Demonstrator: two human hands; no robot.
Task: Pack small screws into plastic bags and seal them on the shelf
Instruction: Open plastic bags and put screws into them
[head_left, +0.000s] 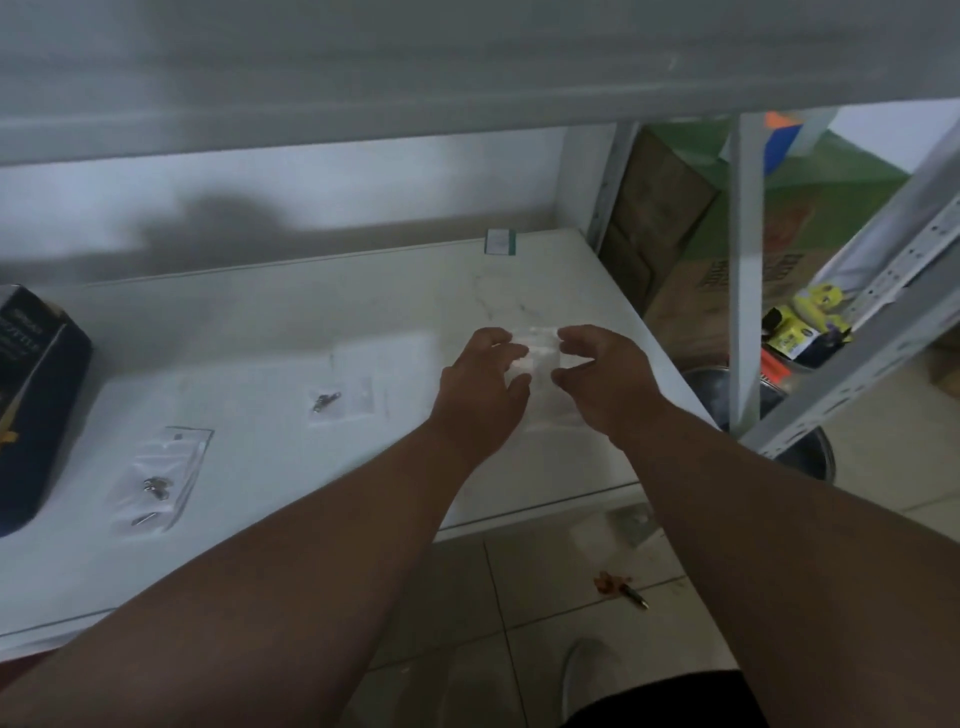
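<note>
Both my hands reach over the right part of the white shelf (270, 322). My left hand (480, 389) and my right hand (605, 379) each pinch one side of a small clear plastic bag (540, 358) held just above the shelf; its contents are too blurred to tell. To the left lies a clear bag with screws (332, 402) flat on the shelf. Farther left, near the front edge, another clear bag holding several screws (158, 480) lies flat.
A dark blue box (36, 405) stands at the shelf's left end. A small green-edged packet (500, 242) leans at the back. An upper shelf board overhangs. Right of the shelf are metal uprights (745, 270), cardboard boxes, a dark bucket and yellow items; a pen lies on the tiled floor.
</note>
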